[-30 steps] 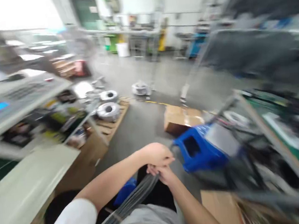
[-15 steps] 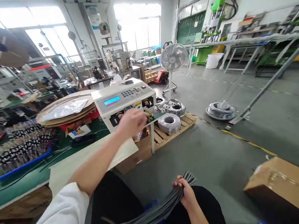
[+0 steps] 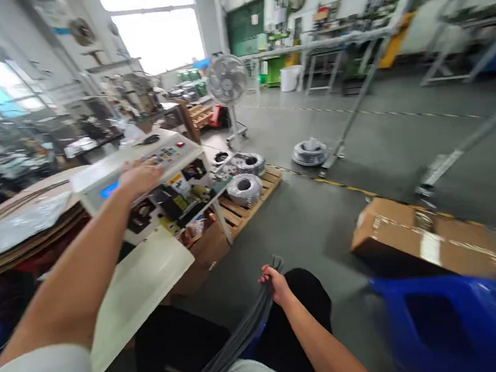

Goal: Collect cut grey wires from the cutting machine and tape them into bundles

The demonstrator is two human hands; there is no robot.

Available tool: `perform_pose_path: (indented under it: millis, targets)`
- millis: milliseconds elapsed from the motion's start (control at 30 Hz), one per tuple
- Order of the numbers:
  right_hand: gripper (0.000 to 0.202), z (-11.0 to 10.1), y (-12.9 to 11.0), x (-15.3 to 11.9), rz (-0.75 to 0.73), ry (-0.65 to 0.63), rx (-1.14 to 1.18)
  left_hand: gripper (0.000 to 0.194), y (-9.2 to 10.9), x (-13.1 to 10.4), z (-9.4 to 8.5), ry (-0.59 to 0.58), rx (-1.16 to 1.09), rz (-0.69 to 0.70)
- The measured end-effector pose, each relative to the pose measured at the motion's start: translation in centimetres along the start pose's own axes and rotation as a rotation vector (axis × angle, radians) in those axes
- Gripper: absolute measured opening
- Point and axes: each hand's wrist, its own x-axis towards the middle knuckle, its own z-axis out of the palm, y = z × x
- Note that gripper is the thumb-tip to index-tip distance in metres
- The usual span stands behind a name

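Observation:
My left hand (image 3: pixel 139 176) is at the keypad on the sloping top of a white machine (image 3: pixel 123 163), beside its blue display; motion blur hides what its fingers do. My right hand (image 3: pixel 276 282) is closed round one end of a bundle of grey cables (image 3: pixel 248 331), above my right knee. The bundle runs down across my lap toward the lower edge of the view. A pale sheet (image 3: pixel 146 283) slopes down from the front of the machine.
Wrapped cable coils (image 3: pixel 245 190) lie on a wooden pallet (image 3: pixel 269 185) beyond the machine. A fan (image 3: pixel 226 80) stands behind. At right are a cardboard box (image 3: pixel 423 233) and a blue crate (image 3: pixel 436 323). Round cardboard sheets (image 3: pixel 28 230) lie at left.
My left hand has moved from in front of the machine up to its keypad. The view has turned right, bringing in the blue crate. My right hand still holds the cables.

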Motion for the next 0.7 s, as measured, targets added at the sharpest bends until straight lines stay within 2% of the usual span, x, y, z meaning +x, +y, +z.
perform_pose_path:
  millis: [100, 167, 233, 267, 333, 400, 467, 500, 533, 567, 600, 667, 700]
  targets:
    - [0.016, 0.1, 0.2, 0.3, -0.014, 0.043, 0.017, 0.075, -1.3, 2.7, -0.1, -0.077, 0.059, -0.086]
    - [0.017, 0.1, 0.8, 0.3, -0.024, 0.059, 0.018, 0.083, -1.0, 3.4, -0.5, -0.081, 0.12, -0.149]
    - [0.017, -0.1, 1.3, -0.1, -0.028, 0.053, 0.007, 0.084, 0.8, 1.8, -1.5, 0.042, 0.124, -0.157]
    - [0.017, -0.2, 1.5, -0.4, -0.031, 0.044, -0.001, 0.081, 2.3, 0.0, -2.2, 0.135, 0.109, -0.139]
    - [0.017, -0.6, 1.7, -1.0, -0.05, 0.01, -0.017, 0.068, 6.0, -5.9, -3.1, 0.318, 0.063, -0.082]
    - [0.016, -1.1, 1.7, -1.4, -0.082, -0.03, -0.026, 0.055, 10.0, -13.9, -2.4, 0.329, -0.049, 0.022]
    - [0.016, -1.5, 1.7, -1.7, -0.122, -0.053, -0.024, 0.056, 13.3, -22.5, 0.6, 0.299, -0.209, 0.192]
    - [0.015, -1.6, 1.8, -1.8, -0.142, -0.06, -0.017, 0.058, 14.5, -26.6, 3.0, 0.21, -0.291, 0.251]
    - [0.014, -1.5, 1.9, -1.8, -0.163, -0.067, -0.009, 0.061, 15.5, -30.3, 5.8, 0.062, -0.342, 0.274]
    - [0.013, -1.4, 2.2, -1.9, -0.183, -0.078, 0.001, 0.061, 16.2, -33.7, 8.9, -0.101, -0.357, 0.251]
    - [0.012, -1.1, 2.5, -1.9, -0.198, -0.091, 0.012, 0.057, 16.6, -36.8, 12.0, -0.199, -0.366, 0.178]
    - [0.012, -0.4, 3.4, -1.9, -0.202, -0.116, 0.034, 0.054, 16.9, -41.8, 17.5, -0.34, -0.368, 0.009]
    - [0.012, 0.0, 3.9, -1.9, -0.189, -0.121, 0.041, 0.056, 17.0, -43.7, 19.7, -0.384, -0.377, -0.069]
